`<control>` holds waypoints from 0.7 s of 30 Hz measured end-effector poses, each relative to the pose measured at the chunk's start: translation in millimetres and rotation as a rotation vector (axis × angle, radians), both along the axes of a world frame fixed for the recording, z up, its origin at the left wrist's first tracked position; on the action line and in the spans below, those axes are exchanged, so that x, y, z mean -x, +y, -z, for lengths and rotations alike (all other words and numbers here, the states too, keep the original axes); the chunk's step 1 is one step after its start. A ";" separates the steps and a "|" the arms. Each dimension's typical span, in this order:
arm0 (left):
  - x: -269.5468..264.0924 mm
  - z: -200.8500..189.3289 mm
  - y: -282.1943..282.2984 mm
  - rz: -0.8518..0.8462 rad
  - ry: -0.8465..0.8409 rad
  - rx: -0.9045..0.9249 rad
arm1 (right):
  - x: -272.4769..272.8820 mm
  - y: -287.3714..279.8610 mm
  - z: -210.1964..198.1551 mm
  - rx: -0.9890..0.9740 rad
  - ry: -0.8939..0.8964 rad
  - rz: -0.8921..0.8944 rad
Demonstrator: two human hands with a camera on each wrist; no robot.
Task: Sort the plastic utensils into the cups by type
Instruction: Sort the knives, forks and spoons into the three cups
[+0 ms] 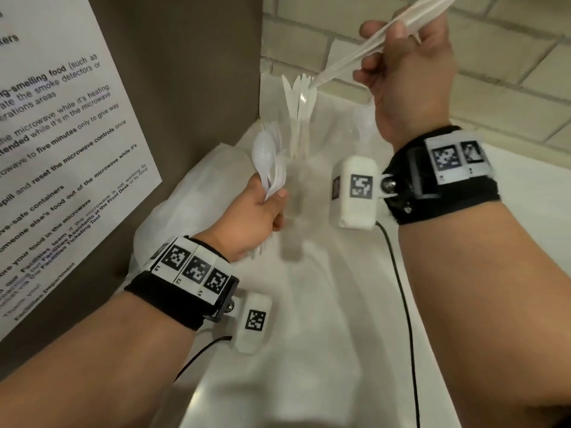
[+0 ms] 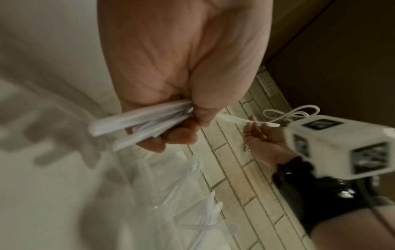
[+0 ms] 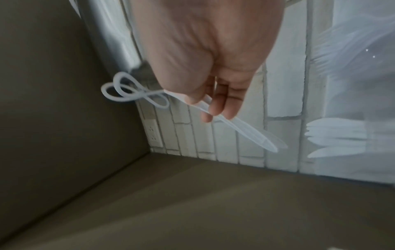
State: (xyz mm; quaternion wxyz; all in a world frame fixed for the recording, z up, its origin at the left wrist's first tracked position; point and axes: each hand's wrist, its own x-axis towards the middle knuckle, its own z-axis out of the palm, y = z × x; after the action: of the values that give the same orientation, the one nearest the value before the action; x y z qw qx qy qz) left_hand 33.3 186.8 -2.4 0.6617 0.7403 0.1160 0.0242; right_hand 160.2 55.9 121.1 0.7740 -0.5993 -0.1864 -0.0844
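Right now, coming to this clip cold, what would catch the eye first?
The two raised hands: the right hand, high by the brick wall, grips clear plastic knives, while the left hand, lower and near the posted notice, clutches a bundle of white spoons and forks. Between them a clear cup of knives stands on the white counter.

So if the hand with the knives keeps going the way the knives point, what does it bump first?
Probably the knives already standing in the clear cup. The right hand holds its knives slanting down-left, tips almost at those blades. Depth is unclear from the head view, so they may pass just beside them.
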 end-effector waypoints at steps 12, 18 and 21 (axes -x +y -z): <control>-17.5 7.2 -1.7 -0.052 0.070 0.289 | -75.3 54.8 54.1 0.572 0.232 0.124; -19.7 12.1 -0.3 -0.058 0.082 0.324 | -75.2 51.6 49.2 0.717 0.333 -0.022; -18.6 12.1 -0.9 -0.042 0.084 0.366 | -69.5 46.0 43.0 0.649 0.333 -0.004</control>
State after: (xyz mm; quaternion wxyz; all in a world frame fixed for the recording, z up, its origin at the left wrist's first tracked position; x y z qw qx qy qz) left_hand 51.9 185.8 -14.6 0.7794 0.6052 0.1613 -0.0145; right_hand 229.7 101.9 78.2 0.5635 -0.8188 -0.0760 0.0795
